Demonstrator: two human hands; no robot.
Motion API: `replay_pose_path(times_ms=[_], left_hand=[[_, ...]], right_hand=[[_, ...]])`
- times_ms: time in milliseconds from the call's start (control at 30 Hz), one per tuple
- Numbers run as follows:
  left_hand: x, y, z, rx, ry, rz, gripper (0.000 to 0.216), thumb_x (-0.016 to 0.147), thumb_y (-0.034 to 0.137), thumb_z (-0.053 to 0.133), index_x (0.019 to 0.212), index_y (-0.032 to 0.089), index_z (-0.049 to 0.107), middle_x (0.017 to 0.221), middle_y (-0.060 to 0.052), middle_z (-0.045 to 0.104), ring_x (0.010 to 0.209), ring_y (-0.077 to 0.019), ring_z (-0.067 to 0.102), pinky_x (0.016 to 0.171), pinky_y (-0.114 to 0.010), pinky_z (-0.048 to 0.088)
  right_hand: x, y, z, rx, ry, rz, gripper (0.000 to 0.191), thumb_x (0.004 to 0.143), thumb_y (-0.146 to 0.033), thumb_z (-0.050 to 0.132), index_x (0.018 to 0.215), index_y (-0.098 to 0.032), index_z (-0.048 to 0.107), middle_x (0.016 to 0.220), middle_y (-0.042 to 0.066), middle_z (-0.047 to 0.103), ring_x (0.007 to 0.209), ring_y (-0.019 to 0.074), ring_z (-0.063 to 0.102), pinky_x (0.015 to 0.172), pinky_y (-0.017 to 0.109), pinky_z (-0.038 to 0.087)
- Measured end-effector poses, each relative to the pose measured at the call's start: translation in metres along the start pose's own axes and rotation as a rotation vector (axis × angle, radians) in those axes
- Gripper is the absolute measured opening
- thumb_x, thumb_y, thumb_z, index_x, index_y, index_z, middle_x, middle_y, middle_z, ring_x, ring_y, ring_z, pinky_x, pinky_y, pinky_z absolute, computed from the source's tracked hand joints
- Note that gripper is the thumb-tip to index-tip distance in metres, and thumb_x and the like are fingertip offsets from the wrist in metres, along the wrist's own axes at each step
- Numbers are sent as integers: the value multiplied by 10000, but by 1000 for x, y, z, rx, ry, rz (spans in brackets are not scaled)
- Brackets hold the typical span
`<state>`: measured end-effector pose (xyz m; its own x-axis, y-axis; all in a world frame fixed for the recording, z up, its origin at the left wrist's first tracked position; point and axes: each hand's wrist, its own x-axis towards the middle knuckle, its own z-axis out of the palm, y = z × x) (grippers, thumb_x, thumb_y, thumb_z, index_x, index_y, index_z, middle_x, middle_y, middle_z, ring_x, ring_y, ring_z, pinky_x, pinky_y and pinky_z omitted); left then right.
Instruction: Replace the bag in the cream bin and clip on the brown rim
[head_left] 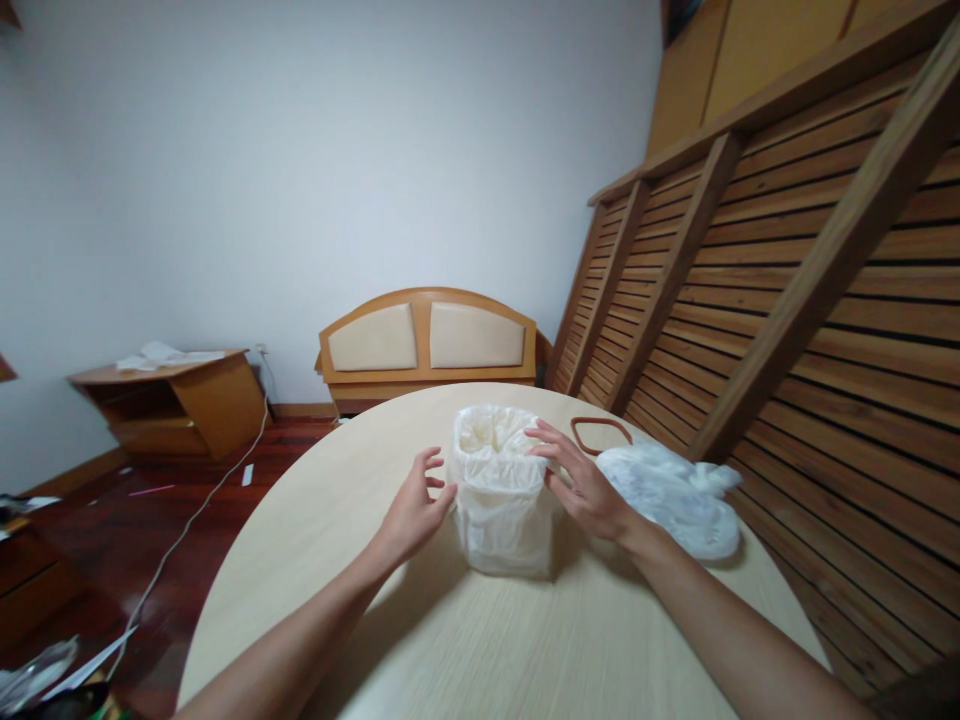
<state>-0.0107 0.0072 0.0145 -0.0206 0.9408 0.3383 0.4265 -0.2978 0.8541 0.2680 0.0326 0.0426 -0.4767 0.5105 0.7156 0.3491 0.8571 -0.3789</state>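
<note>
In the head view, looks down over a round, pale bench (322,530), with a white plastic-lined container (502,525) standing upright near the middle of it. Shows a squarish shape under the thin, wrinkled plastic, with the liner folded outward over the rim and the mouth facing up. On the left side, has the left hand (418,505) held wide, fingers bent and apart from the thumb, with the thumb tip just beside the plastic; cannot tell whether touching. On the right side, has the right hand (583,485) with fingers loosely bent over the near right part of the rim and thumb lower against the side; cannot tell whether pinching the liner or only resting there. Beyond the right hand, shows a brown rounded-square ring (596,420) lying flat, and just in front of it a bunched, translucent plastic bag (667,500), close to the right edge of the bench. Behind, shows a padded headboard (424,335) against the wall, and to the right a tall slatted wooden frame (720,190), leaning
</note>
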Motion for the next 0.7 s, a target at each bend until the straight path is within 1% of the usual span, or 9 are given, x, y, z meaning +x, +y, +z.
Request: replay_pose_path(times_ms=[67, 133, 200, 267, 367, 433, 533, 633, 700], left_hand=[[4, -7, 1, -76, -85, -92, 544, 828, 308, 640, 1299, 162, 412, 1272, -185, 577, 892, -192, 676, 744, -352, 567], [6, -11, 1, -125, -136, -115, 566, 808, 325, 669, 1285, 157, 417, 1232, -178, 603, 902, -196, 675, 776, -360, 558], [7, -13, 2, -143, -145, -96, 605, 789, 363, 693, 1287, 164, 414, 1196, -161, 618, 924, -204, 664, 764, -349, 550], [7, -14, 3, -148, -124, -68, 640, 771, 392, 707, 1293, 171, 407, 1152, -138, 628, 919, -205, 655, 736, -336, 544], [6, -15, 5, -147, -109, -31, 652, 752, 376, 718, 1288, 180, 402, 1044, -86, 640, 886, -195, 652, 717, -321, 534], [6, -15, 6, -146, -123, -11, 629, 753, 352, 708, 1276, 183, 403, 958, -50, 646, 852, -185, 649, 706, -308, 519], [6, -15, 7, -152, -144, 7, 558, 780, 355, 666, 1249, 178, 421, 828, 0, 633, 775, -163, 632, 683, -286, 491], [6, -12, 6, -157, -129, 8, 523, 782, 379, 647, 1218, 174, 444, 761, 30, 603, 717, -148, 611, 658, -269, 467], [6, -8, 5, -157, -105, 8, 491, 779, 386, 642, 1181, 176, 455, 733, 41, 586, 686, -142, 596, 636, -260, 453]], right_hand=[[0, 0, 0, -19, -3, 9, 341, 947, -120, 451, 1228, -272, 569, 1463, 75, 504, 1470, 241, 313, 1198, 543, 290], [1, 2, -1, -54, -6, 13, 409, 942, -108, 441, 1295, -285, 551, 1491, 70, 471, 1468, 240, 309, 1202, 552, 272], [1, 3, -1, -92, -5, 19, 494, 931, -78, 418, 1359, -303, 517, 1511, 67, 441, 1459, 237, 321, 1199, 556, 272], [1, 5, -1, -120, -2, 25, 574, 907, -49, 406, 1407, -322, 479, 1519, 65, 424, 1443, 234, 346, 1191, 547, 292], [0, 8, -2, -129, 24, 51, 667, 860, -47, 450, 1464, -322, 389, 1513, 73, 426, 1425, 240, 374, 1183, 524, 318], [-1, 10, -3, -138, 48, 100, 707, 826, -85, 521, 1476, -298, 341, 1482, 94, 454, 1379, 257, 435, 1159, 511, 358], [-2, 13, -8, -160, 50, 230, 749, 790, -206, 639, 1461, -250, 307, 1388, 133, 526, 1211, 278, 577, 1050, 491, 464], [-5, 17, -11, -140, -41, 355, 822, 784, -326, 687, 1470, -209, 248, 1252, 139, 621, 1111, 289, 631, 973, 480, 497], [-7, 20, -12, -121, -115, 387, 831, 803, -357, 673, 1479, -198, 217, 1168, 122, 663, 1077, 283, 644, 954, 466, 493]])
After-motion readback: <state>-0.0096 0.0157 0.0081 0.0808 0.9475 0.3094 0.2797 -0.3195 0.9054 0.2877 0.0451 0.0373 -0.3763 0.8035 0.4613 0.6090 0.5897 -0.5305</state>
